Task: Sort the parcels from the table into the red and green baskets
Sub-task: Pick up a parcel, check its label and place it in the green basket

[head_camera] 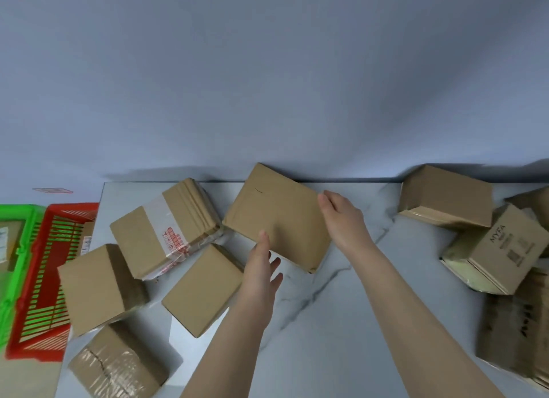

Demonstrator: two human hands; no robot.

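Observation:
A flat brown parcel (pixel 276 216) is at the middle back of the white marble table (pixel 341 308), its far corner raised against the wall. My right hand (pixel 341 216) holds its right edge, thumb on top. My left hand (pixel 263 261) is at its near edge with the thumb resting on the top face and the fingers straight and spread. The red basket (pixel 44 219) stands off the table's left end, with the green basket (pixel 17 216) beyond it. Each basket has a parcel in it, partly hidden.
Several brown parcels crowd the table's left side, among them a taped parcel with red print (pixel 166 228) and a small plain parcel (pixel 202 290). More parcels pile up at the right, one printed MYFA (pixel 502 246). A grey wall rises behind the table.

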